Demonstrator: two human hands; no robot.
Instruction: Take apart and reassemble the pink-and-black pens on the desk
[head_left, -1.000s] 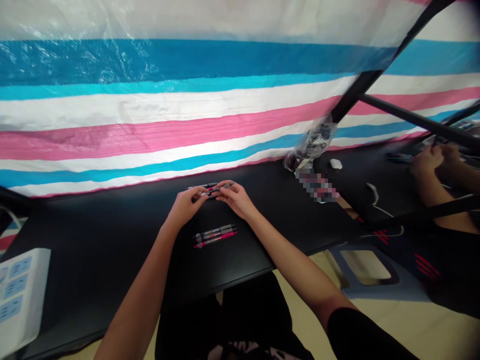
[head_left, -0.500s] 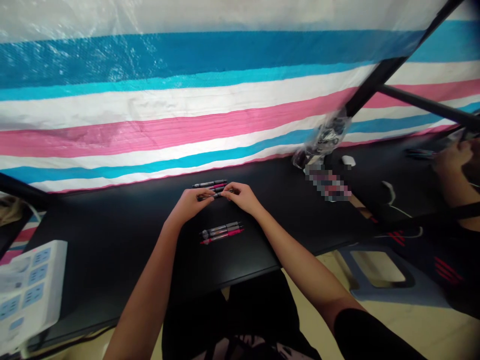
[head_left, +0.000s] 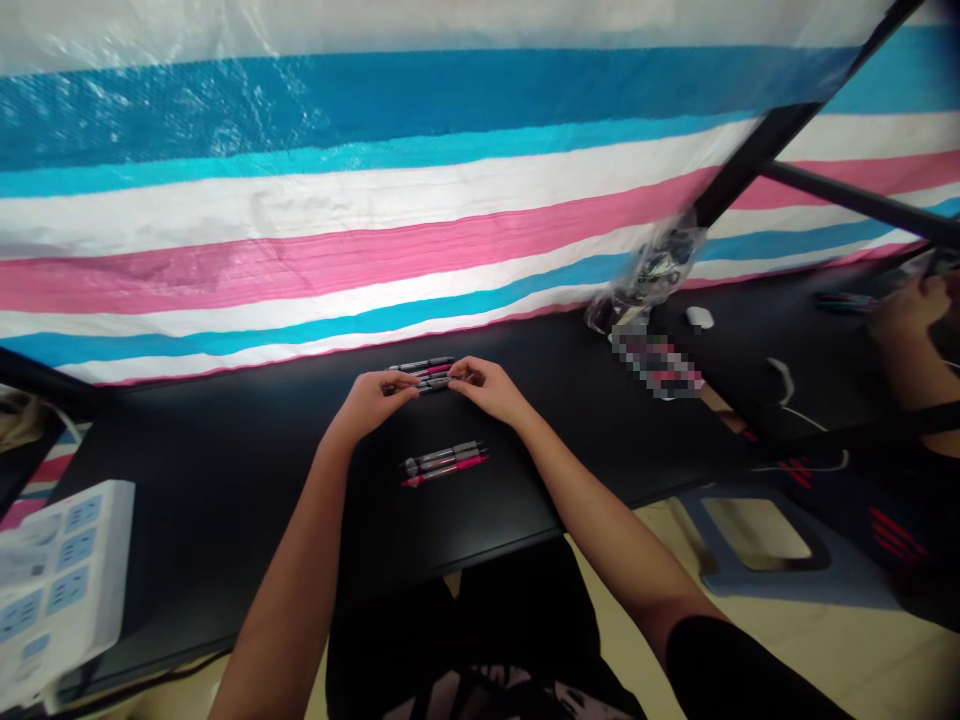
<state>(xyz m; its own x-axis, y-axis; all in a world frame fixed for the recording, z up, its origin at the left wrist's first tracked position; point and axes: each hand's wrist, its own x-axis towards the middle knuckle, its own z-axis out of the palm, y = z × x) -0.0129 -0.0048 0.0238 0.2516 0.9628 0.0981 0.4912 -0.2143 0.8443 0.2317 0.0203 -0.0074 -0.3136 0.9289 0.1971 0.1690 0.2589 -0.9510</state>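
Black tabletop point(head_left: 225, 470), striped tarp point(head_left: 375, 250) behind. One pen point(head_left: 427, 385) is pinched at its ends by left hand point(head_left: 373, 402) & right hand point(head_left: 491, 388). 3 grouped pens point(head_left: 444, 463) are laid just nearer than it, loose pens point(head_left: 420, 366) just beyond.

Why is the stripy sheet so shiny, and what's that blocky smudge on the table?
Head view: light glares off clear plastic over the striped sheet; the blocky patch is pixelated, unreadable; the stripes bow from lens distortion; another person's hand at the right edge is blurred.
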